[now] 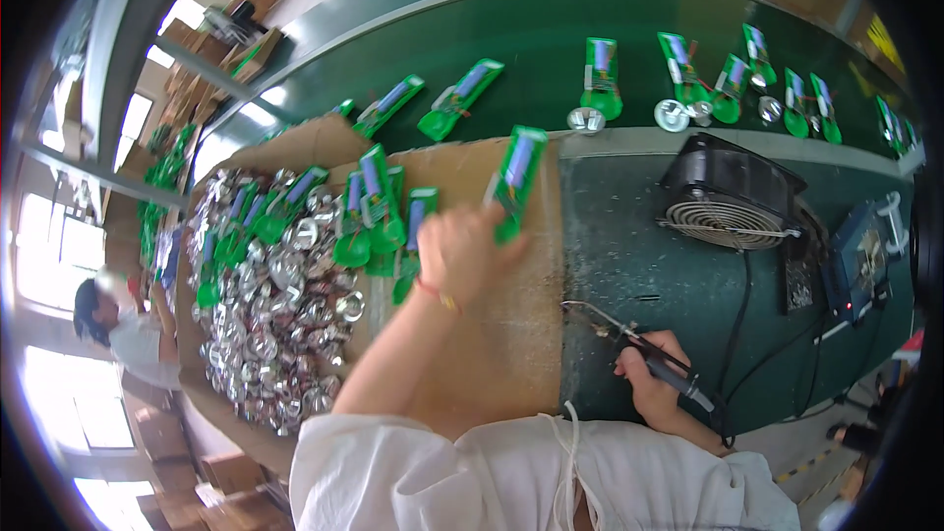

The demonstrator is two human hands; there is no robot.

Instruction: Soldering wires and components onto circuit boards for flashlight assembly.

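My left hand, slightly blurred, is over the brown cardboard sheet. Its fingers and thumb close around the lower part of a green plastic housing with a purple cylindrical cell in it. My right hand grips a soldering iron by its dark handle, the thin metal tip pointing left near the cardboard's right edge. Left of my left hand, several similar green housings lie on the cardboard and on a heap of shiny silver reflector cups.
A black fan with a round wire guard stands at the right, beside a blue soldering station and loose cables. Along the far green belt lie more housings, some with silver cups. Another person is at far left.
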